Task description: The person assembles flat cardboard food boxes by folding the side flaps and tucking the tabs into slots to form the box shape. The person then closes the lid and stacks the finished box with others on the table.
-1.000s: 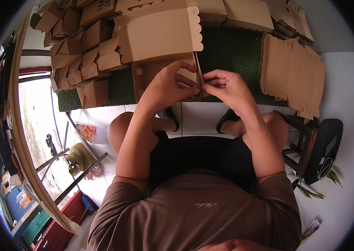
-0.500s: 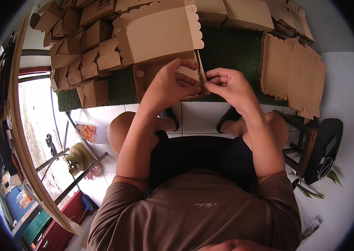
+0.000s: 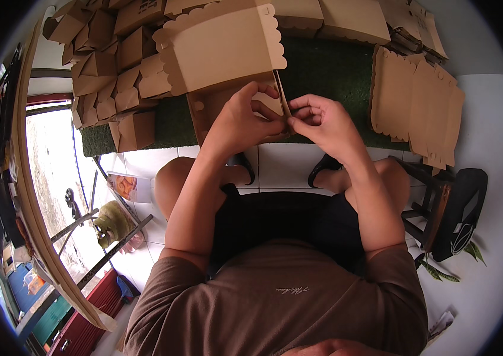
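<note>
On the green table [image 3: 321, 77], your right hand [image 3: 330, 121] pinches the open cardboard box [image 3: 222, 47] at its near right corner, seemingly steadying it for your left hand [image 3: 241, 123], fingers half-curled, grip unclear.

Cardboard box [image 3: 222, 47] — partly hidden behind left hand [image 3: 241, 123].

Brown box [image 3: 222, 50], green mat [image 3: 323, 74] (brown shirt [image 3: 269, 314] too)

We see white daylight glaring through the opening [image 3: 49, 142] at left; the green tabletop [image 3: 317, 77] lies dim, the open box [image 3: 222, 47] is shadowed inside, and fisheye distortion bows the black-rimmed edges.
</note>
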`<state>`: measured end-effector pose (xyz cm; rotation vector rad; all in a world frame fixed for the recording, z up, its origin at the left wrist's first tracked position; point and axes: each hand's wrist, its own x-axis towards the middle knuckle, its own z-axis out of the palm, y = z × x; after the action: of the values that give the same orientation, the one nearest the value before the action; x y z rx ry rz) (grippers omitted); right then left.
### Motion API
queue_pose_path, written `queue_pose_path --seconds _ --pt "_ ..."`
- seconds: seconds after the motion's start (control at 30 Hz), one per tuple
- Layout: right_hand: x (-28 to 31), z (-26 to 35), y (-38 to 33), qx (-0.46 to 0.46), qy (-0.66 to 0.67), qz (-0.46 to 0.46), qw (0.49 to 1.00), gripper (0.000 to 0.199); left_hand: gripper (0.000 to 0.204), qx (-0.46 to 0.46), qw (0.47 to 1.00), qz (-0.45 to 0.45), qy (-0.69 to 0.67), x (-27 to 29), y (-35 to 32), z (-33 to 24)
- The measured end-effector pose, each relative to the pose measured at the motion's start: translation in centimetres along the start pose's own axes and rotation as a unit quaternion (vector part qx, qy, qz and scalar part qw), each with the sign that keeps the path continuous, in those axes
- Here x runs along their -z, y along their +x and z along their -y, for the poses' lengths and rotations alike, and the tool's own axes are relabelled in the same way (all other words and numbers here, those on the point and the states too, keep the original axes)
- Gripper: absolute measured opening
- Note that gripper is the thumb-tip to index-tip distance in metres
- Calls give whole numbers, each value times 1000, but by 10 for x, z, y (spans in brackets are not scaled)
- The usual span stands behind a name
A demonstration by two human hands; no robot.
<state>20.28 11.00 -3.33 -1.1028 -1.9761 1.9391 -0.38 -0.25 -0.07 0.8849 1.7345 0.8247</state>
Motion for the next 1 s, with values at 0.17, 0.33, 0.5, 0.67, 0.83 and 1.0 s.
queue_pose_path --seconds 0.17,0.33,0.5,0.67,0.83,1.0 --pt "-4 5 -7 30 -75 -18 997 40 60 -26 1000 -13 -7 -2 1 4" --pt "-10 10 -8 36 -82 -42 995 43 64 -20 1000 1 -6 -1 3 8" --pt "-21 12 -12 64 -145 -102 982 40 57 -15 1000 5 -1 -3 3 4" --pt "-33 6 -12 108 -192 -149 964 41 56 -3 1000 7 14 -3 3 0" --pt "-38 0 -11 146 -209 -175 951 41 60 -14 1000 14 13 -1 5 3" --pt "-37 -1 -11 150 -206 -171 952 42 61 -5 998 23 53 6 6 7"
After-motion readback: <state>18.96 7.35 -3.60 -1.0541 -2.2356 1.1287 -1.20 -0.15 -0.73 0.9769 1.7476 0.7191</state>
